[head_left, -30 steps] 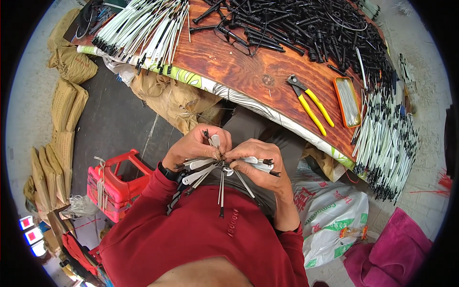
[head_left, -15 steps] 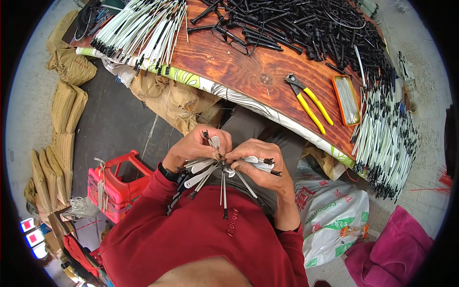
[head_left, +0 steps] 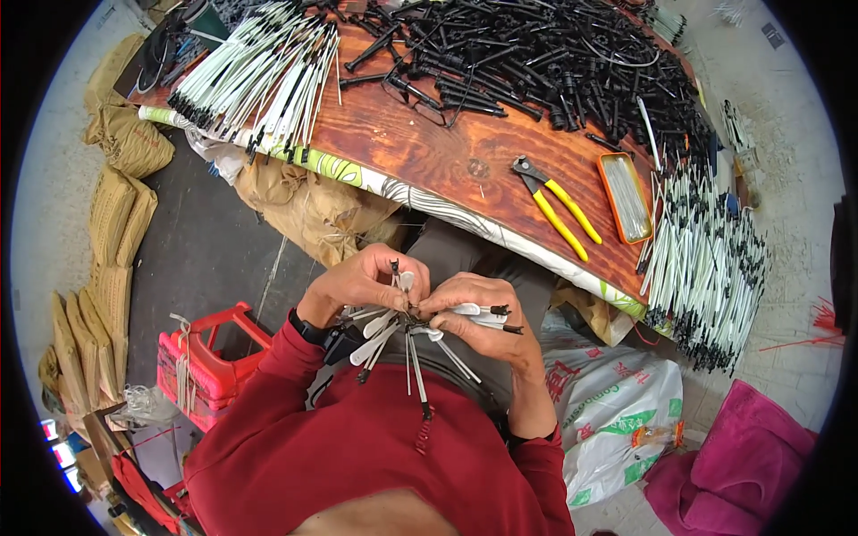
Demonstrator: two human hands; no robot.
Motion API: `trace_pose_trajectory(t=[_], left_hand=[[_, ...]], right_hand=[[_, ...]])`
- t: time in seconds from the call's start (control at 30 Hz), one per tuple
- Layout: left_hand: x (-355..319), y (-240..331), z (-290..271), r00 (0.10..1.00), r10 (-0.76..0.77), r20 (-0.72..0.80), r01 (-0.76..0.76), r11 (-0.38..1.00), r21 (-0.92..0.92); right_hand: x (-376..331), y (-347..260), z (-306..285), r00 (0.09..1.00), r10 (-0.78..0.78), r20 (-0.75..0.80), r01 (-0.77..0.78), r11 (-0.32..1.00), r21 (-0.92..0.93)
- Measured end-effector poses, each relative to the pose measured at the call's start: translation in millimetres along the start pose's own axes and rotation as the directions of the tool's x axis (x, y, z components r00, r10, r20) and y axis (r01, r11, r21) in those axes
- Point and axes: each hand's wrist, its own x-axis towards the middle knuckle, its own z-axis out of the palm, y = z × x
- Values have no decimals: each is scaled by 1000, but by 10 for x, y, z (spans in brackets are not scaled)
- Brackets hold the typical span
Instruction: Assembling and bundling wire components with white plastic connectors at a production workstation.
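In front of my chest hangs a cluster of white and grey ribs (head_left: pixel 375 344), spread outward from a small dark hub and tipped with black end pieces. It looks like part of an umbrella frame. My left hand (head_left: pixel 371 279) pinches it at the hub, thumb and fingers closed. My right hand (head_left: pixel 490 313) is closed beside it, fingertips meeting the left ones at the hub, with several ribs sticking out past its fingers. The small parts between the fingertips are hidden.
Beyond my hands, the wooden table (head_left: pixel 393 147) carries black rod-like parts (head_left: pixel 554 62), white rib bundles (head_left: pixel 259 76) (head_left: pixel 702 259), yellow-handled cutters (head_left: pixel 561 210) and an orange tin of thin pins (head_left: pixel 626 198). A red stool (head_left: pixel 214 357) stands left; a white plastic bag (head_left: pixel 617 411) lies right.
Both hands keep their grip at the hub, with only slight finger shifts. The view has moved a little, so the table and its contents sit slightly further left and the hands slightly lower.
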Motion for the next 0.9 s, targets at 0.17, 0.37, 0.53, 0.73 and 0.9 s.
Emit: trace_pose_trajectory(t=[0.17, 0.37, 0.53, 0.73, 0.9], left_hand=[[34, -60, -67, 999, -54, -9, 53, 998, -15], [25, -109, -97, 997, -77, 11, 77, 994, -73], [-8, -120, -63, 987, -127, -96, 114, 986, -124], [-2, -177, -106, 996, -74, -46, 65, 985, -158], [41, -92, -63, 996, -67, -66, 55, 986, -158]], right_hand=[[-43, 70, -17, 997, 57, -61, -56, 998, 29], [-20, 93, -44, 1000, 2, -5, -2, 1000, 8], [4, 98, -42, 1000, 23, -14, -23, 1000, 2], [-11, 101, -13, 999, 25, -23, -25, 1000, -5], [-6, 141, 15, 997, 27, -68, -27, 1000, 4]])
